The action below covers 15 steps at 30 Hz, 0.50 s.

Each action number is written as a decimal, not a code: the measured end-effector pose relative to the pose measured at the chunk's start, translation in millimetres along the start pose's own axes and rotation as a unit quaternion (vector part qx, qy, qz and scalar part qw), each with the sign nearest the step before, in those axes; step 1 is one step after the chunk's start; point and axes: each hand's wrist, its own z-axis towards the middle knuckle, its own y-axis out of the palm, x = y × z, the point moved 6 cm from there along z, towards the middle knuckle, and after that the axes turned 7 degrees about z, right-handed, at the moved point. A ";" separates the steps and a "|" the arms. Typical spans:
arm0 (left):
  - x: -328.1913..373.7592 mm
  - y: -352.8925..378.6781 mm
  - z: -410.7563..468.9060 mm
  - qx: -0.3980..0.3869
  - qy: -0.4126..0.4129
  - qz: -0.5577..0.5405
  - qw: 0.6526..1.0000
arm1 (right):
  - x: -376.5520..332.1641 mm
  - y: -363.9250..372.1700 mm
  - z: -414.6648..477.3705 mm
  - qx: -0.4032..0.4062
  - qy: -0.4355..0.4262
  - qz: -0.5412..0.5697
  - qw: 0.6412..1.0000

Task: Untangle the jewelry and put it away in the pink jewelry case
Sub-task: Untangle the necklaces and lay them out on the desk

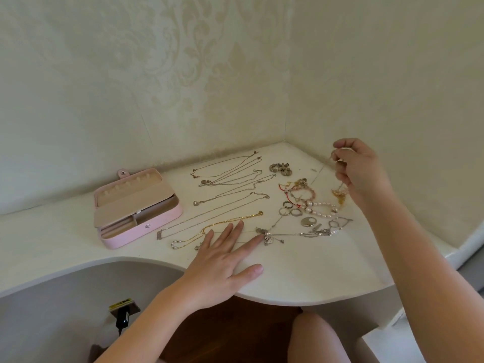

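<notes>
Surface: white corner desk [288, 279]
Case: pink jewelry case [125, 237] open, centre left
Left hand [222, 260]: flat, fingers spread
Right hand [358, 166]: pinching thin chain [339, 192]

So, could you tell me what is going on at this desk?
A person is sorting jewelry. The right hand pinches a thin chain above the tangled pile; the left hand rests flat on the desk. Several necklaces lie straight in rows. The pink jewelry case is open, nothing visibly in it.
</notes>
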 end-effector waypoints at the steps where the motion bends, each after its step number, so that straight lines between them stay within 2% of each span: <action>1: 0.5 -0.5 -0.3 0.002 0.000 -0.002 1.000 | -6.5 -6.3 1.5 0.018 -0.013 -0.009 1.000; 4: 0.9 -2.8 -1.0 0.025 0.000 -0.025 0.999 | -25.4 -23.6 2.0 0.069 -0.044 -0.026 0.996; 7: -1.1 -6.2 -1.9 0.055 -0.005 -0.078 0.995 | -39.6 -33.5 -2.0 0.077 -0.065 -0.046 0.994; 15: -2.5 -6.9 -1.5 0.045 -0.022 -0.119 0.992 | -42.7 -0.6 7.9 -0.047 -0.015 -0.027 0.998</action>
